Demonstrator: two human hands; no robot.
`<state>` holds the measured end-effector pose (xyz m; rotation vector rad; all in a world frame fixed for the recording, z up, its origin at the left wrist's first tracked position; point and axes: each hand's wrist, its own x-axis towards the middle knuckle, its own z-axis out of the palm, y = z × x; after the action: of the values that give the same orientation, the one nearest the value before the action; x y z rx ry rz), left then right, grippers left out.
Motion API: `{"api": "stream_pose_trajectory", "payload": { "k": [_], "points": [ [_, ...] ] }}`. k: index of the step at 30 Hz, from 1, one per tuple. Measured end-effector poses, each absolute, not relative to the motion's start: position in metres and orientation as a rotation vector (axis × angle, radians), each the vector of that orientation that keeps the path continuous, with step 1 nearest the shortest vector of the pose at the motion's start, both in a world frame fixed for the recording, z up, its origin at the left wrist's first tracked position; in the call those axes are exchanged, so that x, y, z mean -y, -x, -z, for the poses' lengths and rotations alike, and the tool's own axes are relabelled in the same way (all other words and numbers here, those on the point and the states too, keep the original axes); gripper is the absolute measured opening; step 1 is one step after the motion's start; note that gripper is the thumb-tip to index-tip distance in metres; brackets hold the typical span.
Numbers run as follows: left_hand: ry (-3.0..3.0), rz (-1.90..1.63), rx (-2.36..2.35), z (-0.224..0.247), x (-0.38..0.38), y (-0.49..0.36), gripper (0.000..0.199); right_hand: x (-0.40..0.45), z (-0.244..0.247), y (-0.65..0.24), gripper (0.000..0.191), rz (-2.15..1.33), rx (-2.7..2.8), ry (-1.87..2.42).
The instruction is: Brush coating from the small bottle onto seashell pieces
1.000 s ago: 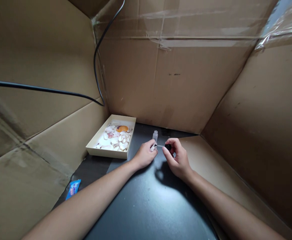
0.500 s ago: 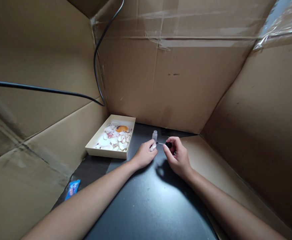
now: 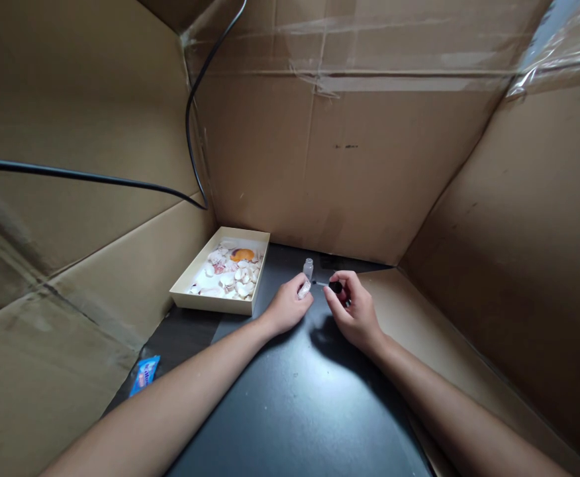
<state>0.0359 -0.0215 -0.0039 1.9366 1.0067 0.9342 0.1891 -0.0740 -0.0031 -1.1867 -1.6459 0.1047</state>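
Note:
My left hand (image 3: 289, 305) pinches a small whitish shell (image 3: 304, 289) between thumb and fingers. Just behind it a small clear bottle (image 3: 308, 267) without a cap stands upright on the dark table (image 3: 300, 397). The fingers of my right hand (image 3: 353, 309) are closed on the black cap of a thin brush (image 3: 335, 287). Its stem points left, with the dark tip close to the shell; whether they touch is too small to tell.
A cream tray (image 3: 215, 305) of shells, one of them orange, sits at the back left. A blue wrapper (image 3: 144, 375) lies by my left forearm. Cardboard walls (image 3: 320, 172) surround the table, and a black cable (image 3: 96, 178) crosses the upper left.
The shell in my left hand has turned slightly, showing more of its surface. The brush tip has shifted a little to the right. Both hands stay almost in place.

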Motion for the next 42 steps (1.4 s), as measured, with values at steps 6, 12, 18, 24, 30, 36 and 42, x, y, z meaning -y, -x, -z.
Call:
{"api": "stream_pose_trajectory", "payload": {
  "k": [6, 12, 18, 24, 30, 36, 42],
  "points": [
    [-1.924, -0.927, -0.981, 0.0046, 0.0216, -0.0357, 0.010, 0.0757, 0.0027, -0.1876, 0.011, -0.091, 1.649, 1.145],
    [-1.939, -0.931, -0.975, 0.0062, 0.0209, -0.0356, 0.010, 0.0781, 0.0022, -0.1860, 0.010, -0.119, 1.675, 1.119],
    [-1.949, -0.913, -0.963, 0.0073, 0.0195, -0.0355, 0.011, 0.0788, 0.0019, -0.1860, 0.007, -0.104, 1.720, 1.107],
    [-1.975, -0.910, -0.948, 0.0106, 0.0175, -0.0350, 0.013, 0.0800, 0.0008, -0.1851, 0.008, -0.091, 1.714, 1.128],
    [-1.973, -0.915, -0.955, 0.0104, 0.0177, -0.0349, 0.014, 0.0800, -0.0002, -0.1860, 0.007, -0.111, 1.707, 1.126],
    [-2.010, -0.947, -0.964, 0.0121, 0.0158, -0.0357, 0.016, 0.0785, -0.0004, -0.1864, 0.008, -0.083, 1.764, 1.104],
    [-1.990, -0.968, -0.964, 0.0096, 0.0166, -0.0362, 0.015, 0.0799, -0.0010, -0.1846, 0.011, -0.145, 1.768, 1.054]
  ]
}}
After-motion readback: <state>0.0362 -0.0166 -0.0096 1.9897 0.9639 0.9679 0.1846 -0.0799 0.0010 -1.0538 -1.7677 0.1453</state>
